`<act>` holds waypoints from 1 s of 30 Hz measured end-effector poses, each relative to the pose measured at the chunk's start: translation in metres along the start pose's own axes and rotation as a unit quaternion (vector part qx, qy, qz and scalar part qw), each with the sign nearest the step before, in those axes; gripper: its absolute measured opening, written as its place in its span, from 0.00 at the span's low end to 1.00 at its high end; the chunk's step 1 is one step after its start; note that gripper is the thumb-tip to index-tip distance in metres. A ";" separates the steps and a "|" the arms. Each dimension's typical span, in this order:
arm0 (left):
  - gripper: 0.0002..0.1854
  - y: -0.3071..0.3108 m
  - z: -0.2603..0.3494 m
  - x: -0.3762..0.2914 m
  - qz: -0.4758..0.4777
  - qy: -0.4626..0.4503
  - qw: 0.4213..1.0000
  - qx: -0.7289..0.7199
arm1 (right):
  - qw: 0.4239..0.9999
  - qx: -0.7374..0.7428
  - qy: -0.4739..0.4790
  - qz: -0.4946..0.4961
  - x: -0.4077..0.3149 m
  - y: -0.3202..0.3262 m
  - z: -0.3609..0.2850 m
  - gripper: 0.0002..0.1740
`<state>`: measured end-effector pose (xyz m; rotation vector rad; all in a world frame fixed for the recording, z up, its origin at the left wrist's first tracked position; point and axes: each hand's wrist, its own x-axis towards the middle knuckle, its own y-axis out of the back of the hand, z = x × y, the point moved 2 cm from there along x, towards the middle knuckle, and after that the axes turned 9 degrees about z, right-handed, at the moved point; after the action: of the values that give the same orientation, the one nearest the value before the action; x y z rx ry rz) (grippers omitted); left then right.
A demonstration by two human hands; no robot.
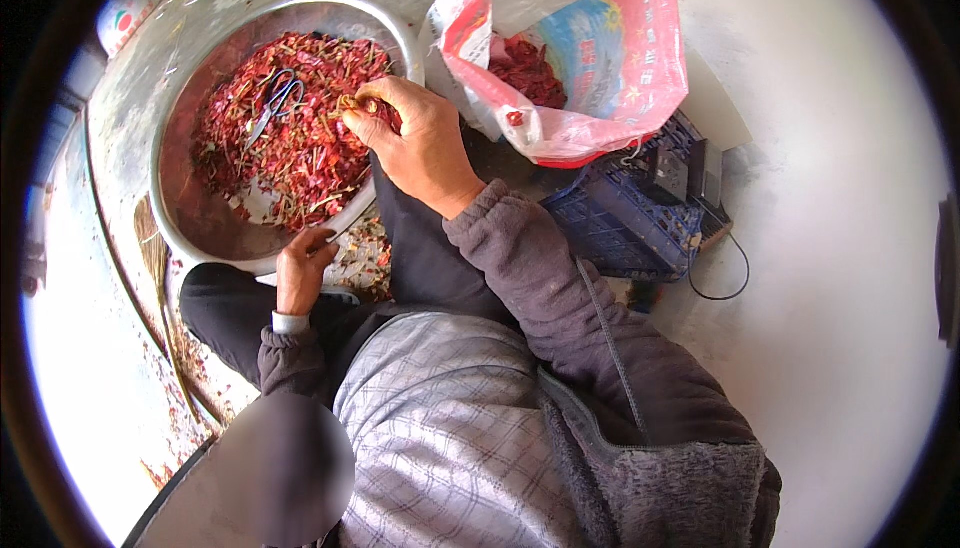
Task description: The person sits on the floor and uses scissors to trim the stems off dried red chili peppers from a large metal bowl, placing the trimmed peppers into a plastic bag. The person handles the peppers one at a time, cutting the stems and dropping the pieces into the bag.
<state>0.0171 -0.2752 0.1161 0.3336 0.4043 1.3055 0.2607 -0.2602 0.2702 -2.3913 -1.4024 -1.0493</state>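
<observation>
My right hand (420,139) is over the right side of a wide metal basin (180,184), pinching dried red chili peppers (388,114) with their stems at the thumb and fingertip. Cut red chili pieces and pale stems (322,143) heap up in the basin. On that heap lies a pair of scissors (262,124) with dark blue handles. My left hand (301,270) is just outside the near rim, over my lap, its fingers loosely curled and apart with nothing visible in them.
A pink and white woven sack (637,60), gaping at the top, holds whole dried chilies (529,71). A blue plastic crate (622,218) with a dark corded device (705,173) is beside it. A straw broom (150,244) lies left, and chili scraps (364,255) litter the floor.
</observation>
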 end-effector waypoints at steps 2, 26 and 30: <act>0.13 0.005 0.017 0.001 0.036 -0.002 0.999 -0.036 | 1.000 -0.004 -0.014 -0.018 -0.008 -0.011 0.010 0.10; 0.15 0.006 0.086 0.016 0.196 -0.166 0.935 -0.243 | 0.977 -0.116 0.062 -0.170 -0.049 -0.059 0.013 0.05; 0.11 0.009 0.078 0.016 0.200 -0.137 0.937 -0.252 | 0.967 -0.154 0.050 -0.197 -0.039 -0.052 0.003 0.06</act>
<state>0.0492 -0.2586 0.1875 0.1607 -0.2530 1.6774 0.2072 -0.2576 0.2331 -2.2584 -1.8450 -1.5668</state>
